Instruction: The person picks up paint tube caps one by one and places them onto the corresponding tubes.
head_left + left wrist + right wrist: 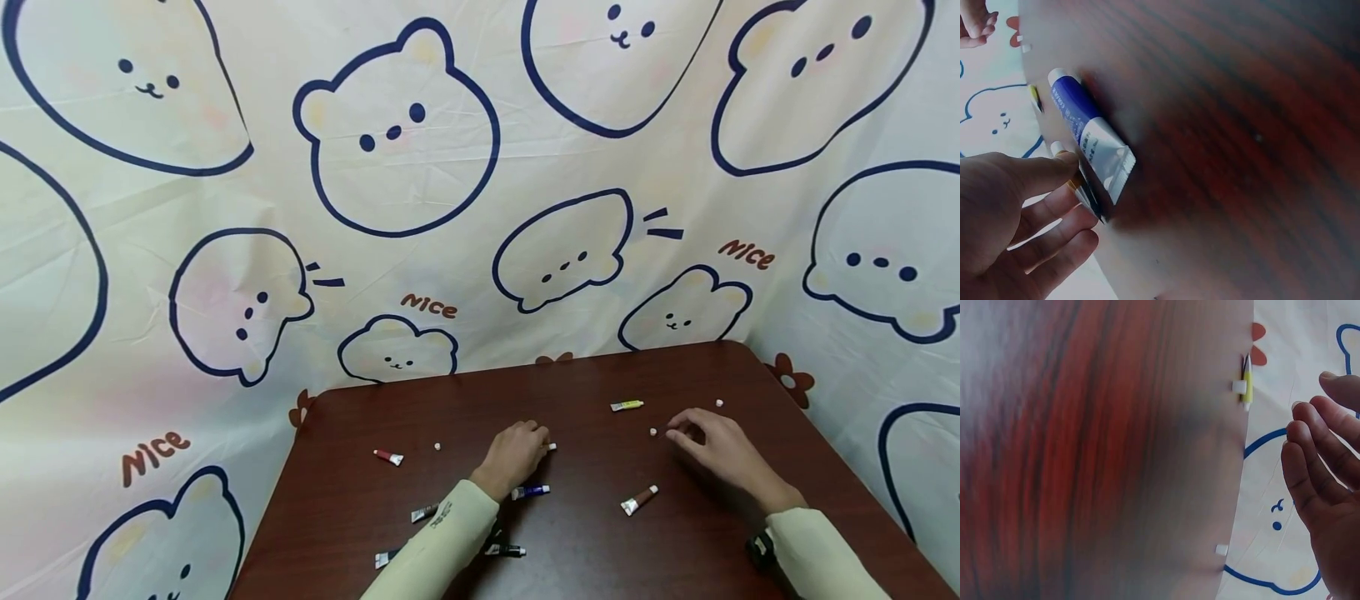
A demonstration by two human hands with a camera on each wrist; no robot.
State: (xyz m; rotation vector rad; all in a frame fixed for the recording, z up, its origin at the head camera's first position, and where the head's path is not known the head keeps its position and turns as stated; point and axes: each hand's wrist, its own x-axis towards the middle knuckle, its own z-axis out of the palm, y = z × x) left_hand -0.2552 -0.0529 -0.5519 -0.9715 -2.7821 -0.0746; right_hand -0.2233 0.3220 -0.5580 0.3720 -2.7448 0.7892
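My left hand [516, 457] is over the middle of the table, its thumb and fingers pinching a small paint tube [1085, 190] with an orange-yellow body and white cap. Most of that tube is hidden by the hand in the head view. Close by lies a blue paint tube [1082, 115], with a white cap and silver crimped end. On the right, my right hand [716, 446] hovers above the tabletop with fingers loosely bent and nothing between them. Nearest to its fingertips is a small white cap [653, 432]; a second white cap [719, 402] lies beyond the hand.
A yellow tube [627, 406] lies toward the back, a brown tube [640, 500] front right. Left are a red tube [388, 457] and another white cap [438, 447]. A black tube [506, 550] and others lie around the left forearm. A printed cloth [465, 267] hangs behind the table.
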